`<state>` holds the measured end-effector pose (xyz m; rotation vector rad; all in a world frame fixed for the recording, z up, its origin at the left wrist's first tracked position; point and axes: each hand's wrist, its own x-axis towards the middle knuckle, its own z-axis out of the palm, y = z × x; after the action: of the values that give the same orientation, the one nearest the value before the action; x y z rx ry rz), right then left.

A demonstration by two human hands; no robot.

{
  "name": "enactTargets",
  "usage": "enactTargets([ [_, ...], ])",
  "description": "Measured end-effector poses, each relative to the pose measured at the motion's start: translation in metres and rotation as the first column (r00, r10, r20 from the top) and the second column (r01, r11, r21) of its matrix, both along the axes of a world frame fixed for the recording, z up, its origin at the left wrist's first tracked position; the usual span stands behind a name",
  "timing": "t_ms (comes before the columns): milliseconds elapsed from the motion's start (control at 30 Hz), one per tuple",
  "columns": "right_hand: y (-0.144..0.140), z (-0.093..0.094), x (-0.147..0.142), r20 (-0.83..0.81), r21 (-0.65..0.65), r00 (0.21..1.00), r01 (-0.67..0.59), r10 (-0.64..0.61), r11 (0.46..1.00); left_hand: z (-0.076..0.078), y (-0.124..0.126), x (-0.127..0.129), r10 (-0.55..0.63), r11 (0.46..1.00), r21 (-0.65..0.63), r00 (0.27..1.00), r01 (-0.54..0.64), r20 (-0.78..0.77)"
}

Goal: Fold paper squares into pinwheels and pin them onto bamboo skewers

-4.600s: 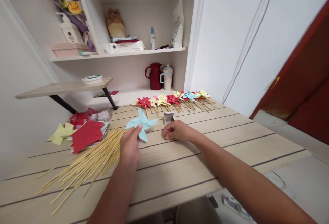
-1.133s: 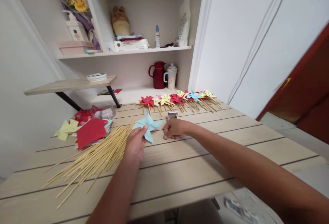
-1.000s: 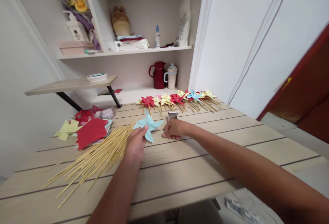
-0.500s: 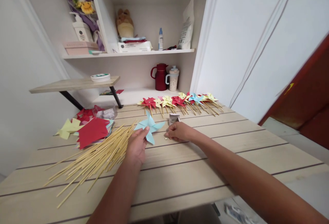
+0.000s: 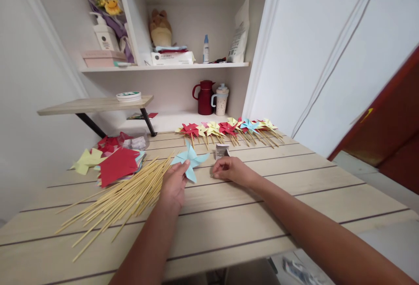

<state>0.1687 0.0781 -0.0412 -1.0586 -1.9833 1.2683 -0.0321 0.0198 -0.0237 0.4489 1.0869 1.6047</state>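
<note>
My left hand (image 5: 175, 184) pinches a light blue paper pinwheel (image 5: 190, 159) at its lower edge, thumb on top, just above the table. To the right, my right hand (image 5: 231, 170) rests low at the tabletop with its fingertips pinched together. A tiny shiny piece (image 5: 212, 175), too small to name, shows at those fingertips. Directly behind that hand stands a small open box (image 5: 222, 150), partly hidden by the knuckles. Thin wooden sticks (image 5: 131, 197) lie in a loose spread to the left of my left hand, close to its wrist.
Finished pinwheels on sticks (image 5: 225, 128) lie in a row along the back of the slatted table (image 5: 229, 232). Red paper pieces (image 5: 119, 167) and a yellow one (image 5: 87, 160) are stacked left, by a clear plastic tray (image 5: 140, 141). A small riser (image 5: 98, 105) stands behind them.
My right hand has shifted slightly right, and its fingertips have closed at the tiny shiny piece that lay on the table. My left hand still holds the pinwheel in the same spot.
</note>
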Motion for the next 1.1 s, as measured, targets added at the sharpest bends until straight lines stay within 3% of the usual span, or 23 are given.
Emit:
enactTargets([
  [267,-0.001,-0.003,-0.012,0.159,0.185,0.975,0.124,-0.154,0.975,0.001,-0.001,0.001,0.0,1.0,0.002,1.0,0.0,0.004],
  [600,-0.003,-0.002,-0.011,0.123,0.128,0.977,0.159,-0.174,0.979,0.002,-0.001,0.003,-0.007,1.0,-0.005,1.0,0.007,-0.004],
  [867,0.0,-0.004,-0.019,0.194,0.164,0.964,0.15,-0.181,0.975,0.001,-0.001,0.002,-0.02,1.0,0.002,1.0,0.02,-0.011],
  [967,0.001,0.001,-0.015,0.238,0.109,0.964,0.092,-0.116,0.99,0.0,0.0,0.001,-0.027,1.0,0.012,0.999,0.027,-0.017],
  [1100,0.003,0.01,-0.003,0.307,-0.023,0.947,-0.094,0.097,0.995,-0.002,0.001,0.001,-0.026,1.0,0.012,0.999,0.026,-0.024],
])
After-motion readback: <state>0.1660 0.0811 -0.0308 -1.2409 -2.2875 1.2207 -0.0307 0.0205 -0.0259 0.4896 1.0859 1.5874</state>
